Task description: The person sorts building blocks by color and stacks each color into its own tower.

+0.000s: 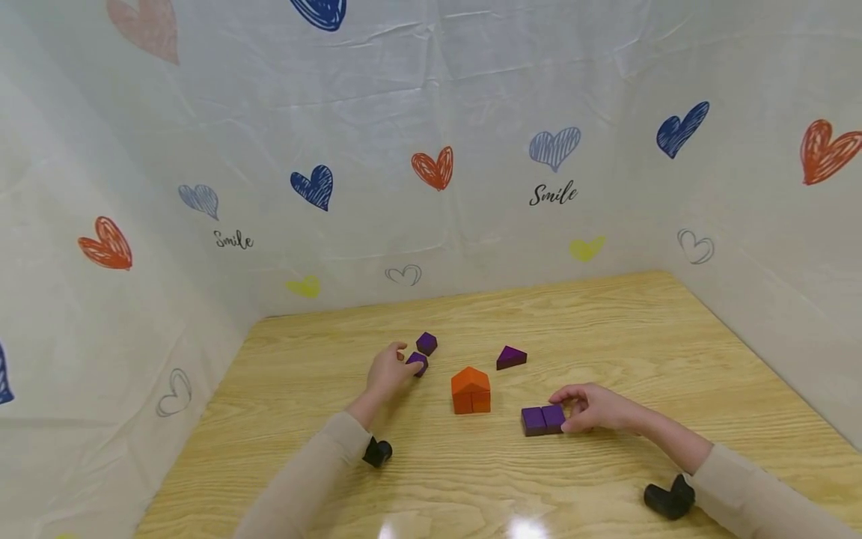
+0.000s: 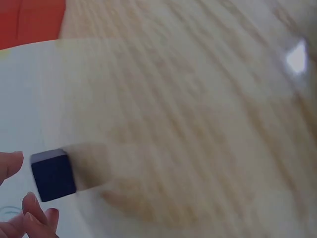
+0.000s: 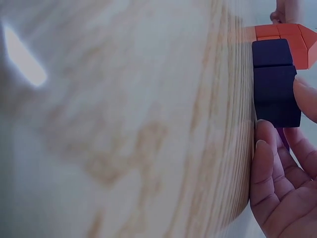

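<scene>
At the left of the table in the head view, my left hand reaches to a purple block, its thumb overlapping the near side. Gaps show between this block and the fingertips in the left wrist view. Another purple block lies just behind. My right hand holds the right one of two side-by-side purple cubes, thumb and fingers around its right end. The left cube sits against it. Seen from the right wrist, the thumb lies on the cube's edge.
Between the hands stands a small orange block house with a triangular roof. A purple triangular block lies behind it, to the right. A white cloth printed with hearts hangs around the wooden table. Black devices sit at the wrists.
</scene>
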`<state>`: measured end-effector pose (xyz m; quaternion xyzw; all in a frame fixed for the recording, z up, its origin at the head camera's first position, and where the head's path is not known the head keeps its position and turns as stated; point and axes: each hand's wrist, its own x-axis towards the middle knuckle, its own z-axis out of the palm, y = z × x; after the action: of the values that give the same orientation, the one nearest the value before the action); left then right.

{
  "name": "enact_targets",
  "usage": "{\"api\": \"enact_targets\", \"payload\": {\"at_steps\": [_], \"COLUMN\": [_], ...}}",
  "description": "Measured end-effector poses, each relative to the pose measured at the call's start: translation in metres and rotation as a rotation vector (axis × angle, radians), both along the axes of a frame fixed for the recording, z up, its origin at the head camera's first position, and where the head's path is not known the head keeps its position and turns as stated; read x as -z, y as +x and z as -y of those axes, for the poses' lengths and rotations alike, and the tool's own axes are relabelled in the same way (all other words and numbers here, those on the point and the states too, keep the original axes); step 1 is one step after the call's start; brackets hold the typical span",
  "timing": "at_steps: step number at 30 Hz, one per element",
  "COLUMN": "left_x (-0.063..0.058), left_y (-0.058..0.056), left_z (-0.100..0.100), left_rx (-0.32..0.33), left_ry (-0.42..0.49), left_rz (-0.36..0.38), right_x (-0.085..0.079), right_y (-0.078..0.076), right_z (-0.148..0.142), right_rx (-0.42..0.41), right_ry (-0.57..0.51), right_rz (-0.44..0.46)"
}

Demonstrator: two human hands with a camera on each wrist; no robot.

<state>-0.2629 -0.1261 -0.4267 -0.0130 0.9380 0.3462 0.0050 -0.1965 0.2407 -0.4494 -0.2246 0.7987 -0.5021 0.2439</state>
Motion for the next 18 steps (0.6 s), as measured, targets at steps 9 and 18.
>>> {"api": "enact_targets", "payload": {"at_steps": [9, 18], "left_x": [0.018, 0.02], "left_y": [-0.002, -0.004], "left_z": [0.0, -0.002], "left_rx": [-0.073, -0.117], "left_ry": [-0.013, -0.019], "left_rz": [0.014, 0.03], "right_x": [0.001, 0.001], "right_y": [0.001, 0.003], "right_z": [0.001, 0.0], "right_rx": [0.013, 0.022], "right_ry": [-0.011, -0.021], "right_rz": [0.013, 0.016]}}
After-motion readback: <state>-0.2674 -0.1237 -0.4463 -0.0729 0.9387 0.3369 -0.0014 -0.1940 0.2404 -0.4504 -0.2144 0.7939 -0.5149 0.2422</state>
